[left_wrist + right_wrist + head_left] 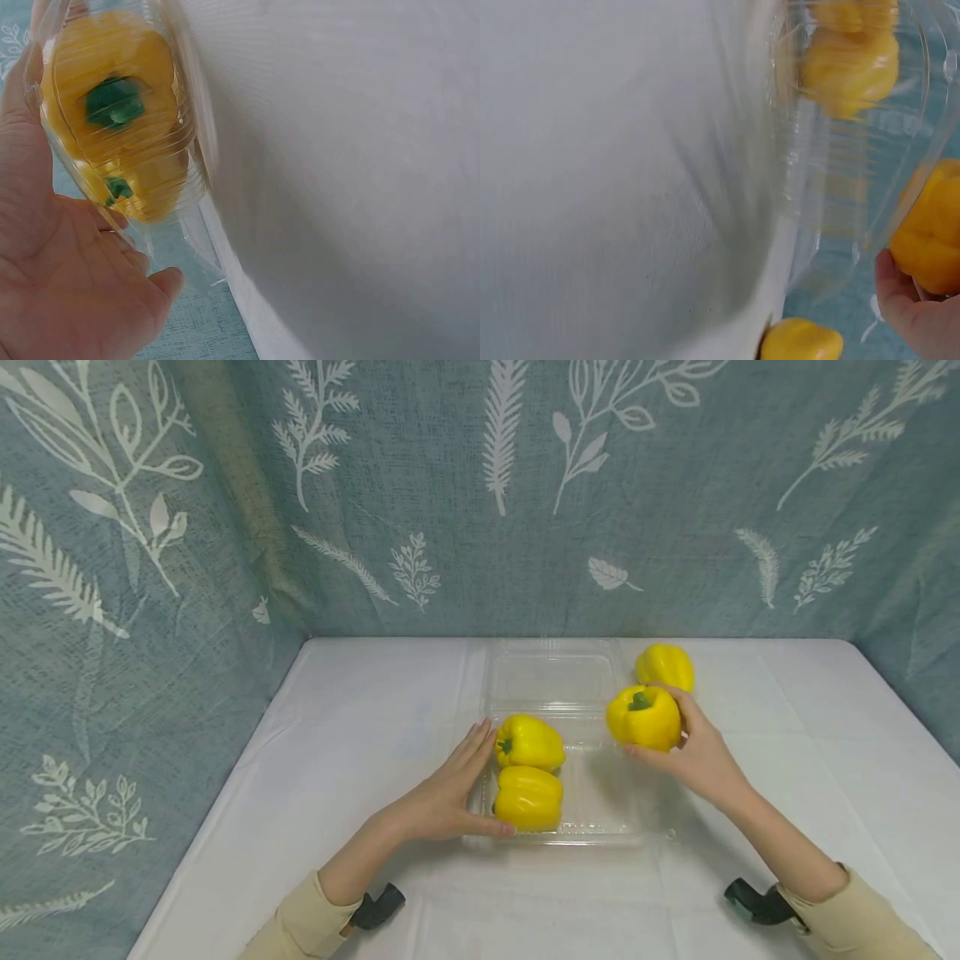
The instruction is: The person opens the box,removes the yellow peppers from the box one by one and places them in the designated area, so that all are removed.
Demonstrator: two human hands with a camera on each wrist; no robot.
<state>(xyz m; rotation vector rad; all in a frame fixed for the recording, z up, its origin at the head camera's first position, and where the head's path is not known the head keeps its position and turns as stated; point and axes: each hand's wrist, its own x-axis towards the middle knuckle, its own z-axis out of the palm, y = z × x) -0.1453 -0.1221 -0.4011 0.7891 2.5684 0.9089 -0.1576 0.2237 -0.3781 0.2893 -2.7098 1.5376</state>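
My right hand (pixel 705 756) grips a yellow bell pepper (pixel 643 720) with its green stem facing me, held over the right side of a clear plastic container (pixel 600 841). In the right wrist view this held pepper (pixel 934 229) shows beside the container's rim. Two more yellow bell peppers, a front one (pixel 528 798) and a rear one (pixel 529 743), lie in the container's left half, stems to the left. My left hand (pixel 442 793) rests at the container's left side, fingers extended along the wall, thumb at the front corner. Through that wall, the left wrist view shows both green stems (pixel 114 103).
Another yellow bell pepper (pixel 666 667) lies on the white-covered table (pixel 360 718) behind the right hand. The container's clear lid (pixel 553 681) is folded back toward the far edge. A patterned blue-green curtain (pixel 465 560) hangs behind and at the sides.
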